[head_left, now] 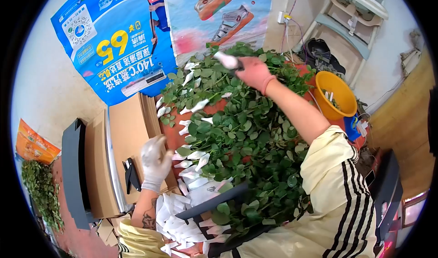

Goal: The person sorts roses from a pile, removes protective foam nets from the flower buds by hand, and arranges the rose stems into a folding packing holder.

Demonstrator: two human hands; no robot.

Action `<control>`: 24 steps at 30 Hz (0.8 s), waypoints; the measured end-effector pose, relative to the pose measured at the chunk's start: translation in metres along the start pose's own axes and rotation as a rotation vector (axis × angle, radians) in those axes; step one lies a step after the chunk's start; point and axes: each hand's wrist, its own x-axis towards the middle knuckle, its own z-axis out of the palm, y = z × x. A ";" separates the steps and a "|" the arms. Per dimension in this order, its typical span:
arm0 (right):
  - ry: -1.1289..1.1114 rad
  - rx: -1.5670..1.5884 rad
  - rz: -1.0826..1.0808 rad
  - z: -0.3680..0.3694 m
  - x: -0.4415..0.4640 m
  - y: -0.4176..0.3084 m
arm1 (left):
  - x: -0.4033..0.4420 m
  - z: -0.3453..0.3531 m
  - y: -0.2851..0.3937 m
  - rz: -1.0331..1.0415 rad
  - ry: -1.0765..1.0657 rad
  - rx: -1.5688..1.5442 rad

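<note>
My right hand (254, 73), in a pink glove with dark fingertips, is closed around the neck of a rose (225, 60) whose bud is covered by a white sleeve. It is held over the back of a leafy pile. My left hand (155, 160), in a whitish glove, is near the cardboard's edge, fingers curled but apart, with nothing visible in them. To its right, several white-sleeved buds (197, 155) lie in a row, their green leafy stems (246, 130) spreading rightward. Loose white sleeves (182, 224) are heaped in front, beside a dark flat bar (212, 201).
Upright cardboard sheets (130, 121) stand on the left with a black tool (132, 175) against them. A yellow bucket (346, 104) with scraps sits at the right rear, near a high chair (340, 23). Posters (109, 39) cover the back wall. More greenery (41, 189) lies far left.
</note>
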 end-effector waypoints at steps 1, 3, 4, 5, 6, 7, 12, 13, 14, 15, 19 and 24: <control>0.031 -0.028 0.007 -0.010 0.006 0.018 | 0.015 0.002 0.019 0.091 -0.109 -0.052; 0.137 -0.113 0.074 -0.040 0.008 0.035 | 0.026 0.027 0.038 0.153 -0.406 -0.071; 0.078 -0.104 0.166 -0.060 0.012 0.041 | 0.027 0.043 0.044 0.203 -0.525 0.001; 0.063 -0.066 0.220 -0.084 0.009 0.035 | 0.023 0.062 0.044 0.209 -0.604 0.125; 0.080 -0.076 0.229 -0.100 0.006 0.035 | 0.017 0.081 0.042 0.217 -0.678 0.252; 0.003 0.055 0.230 -0.114 0.003 0.036 | 0.016 0.097 0.040 0.148 -0.810 0.240; 0.390 0.291 0.050 -0.123 -0.011 0.046 | 0.017 0.125 0.054 0.062 -1.044 0.339; 0.396 0.293 0.052 -0.126 -0.011 0.047 | 0.017 0.130 0.046 0.134 -1.050 0.379; 0.480 0.394 0.042 -0.142 -0.014 0.027 | 0.020 0.133 0.039 0.136 -1.055 0.383; 0.560 0.496 0.036 -0.159 -0.017 0.008 | 0.021 0.135 0.030 0.124 -1.040 0.305; 0.316 0.912 0.022 -0.179 -0.024 -0.073 | 0.029 0.131 0.026 0.102 -1.068 0.164; 0.069 0.004 -0.497 -0.047 -0.067 -0.101 | 0.023 0.118 0.025 -0.012 -1.088 0.019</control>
